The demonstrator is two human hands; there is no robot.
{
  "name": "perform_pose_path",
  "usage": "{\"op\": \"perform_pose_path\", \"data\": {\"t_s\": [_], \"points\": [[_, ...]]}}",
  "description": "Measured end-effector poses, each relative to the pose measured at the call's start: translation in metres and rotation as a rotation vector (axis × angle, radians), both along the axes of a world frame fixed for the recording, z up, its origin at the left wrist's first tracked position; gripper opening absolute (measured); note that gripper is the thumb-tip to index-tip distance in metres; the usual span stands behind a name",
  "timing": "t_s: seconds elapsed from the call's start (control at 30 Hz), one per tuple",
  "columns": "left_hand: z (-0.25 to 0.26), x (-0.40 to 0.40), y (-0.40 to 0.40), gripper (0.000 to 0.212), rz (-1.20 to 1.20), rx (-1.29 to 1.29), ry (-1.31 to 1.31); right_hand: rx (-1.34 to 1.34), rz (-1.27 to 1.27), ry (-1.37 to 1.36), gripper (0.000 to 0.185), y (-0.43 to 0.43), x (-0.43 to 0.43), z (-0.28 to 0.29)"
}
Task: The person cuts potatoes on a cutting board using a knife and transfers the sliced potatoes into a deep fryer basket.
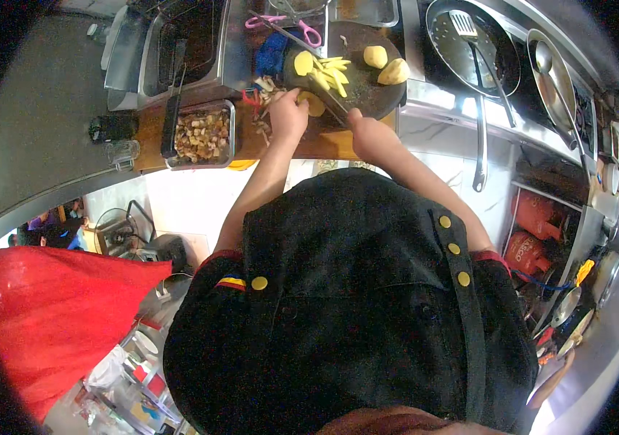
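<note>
My right hand (370, 133) grips a kitchen knife (334, 100), its blade slanting up and left over a round dark chopping board (374, 100). My left hand (287, 115) is at the board's near left edge, fingertips on a yellow peeled potato piece (316, 105). Just beyond the blade lie a heap of cut potato sticks (336, 73) and a flat potato slice (303, 63). Two larger peeled potato pieces, one rounded (375, 56) and one longer (394, 72), rest at the board's far right. Pale scraps (266, 84) lie beside my left hand.
A metal tray of browned diced food (202, 136) stands left, a black-handled utensil (170, 122) across its edge. Pink-handled scissors (310, 33) lie beyond the board. On the right are a frying pan (445, 60) with a slotted turner (464, 24) and a pan with a ladle (543, 57).
</note>
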State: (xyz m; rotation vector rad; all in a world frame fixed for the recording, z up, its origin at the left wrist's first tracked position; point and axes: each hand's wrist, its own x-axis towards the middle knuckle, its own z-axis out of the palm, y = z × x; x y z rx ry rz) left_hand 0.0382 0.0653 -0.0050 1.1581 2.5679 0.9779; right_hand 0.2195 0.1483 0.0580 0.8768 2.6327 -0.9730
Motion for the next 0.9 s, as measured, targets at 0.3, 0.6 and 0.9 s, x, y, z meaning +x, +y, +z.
{"op": "perform_pose_path", "data": {"t_s": [0.3, 0.6, 0.9], "points": [[0.008, 0.001, 0.006, 0.017, 0.033, -0.141, 0.052, 0.110, 0.088, 0.021, 0.015, -0.004, -0.022, 0.020], [0.003, -0.005, 0.007, 0.019, 0.009, -0.110, 0.040, 0.093, 0.092, -0.054, 0.013, -0.006, -0.032, 0.010], [0.001, -0.008, 0.005, 0.019, 0.016, -0.007, -0.038, 0.035, 0.032, 0.017, 0.019, 0.005, -0.034, -0.019]]}}
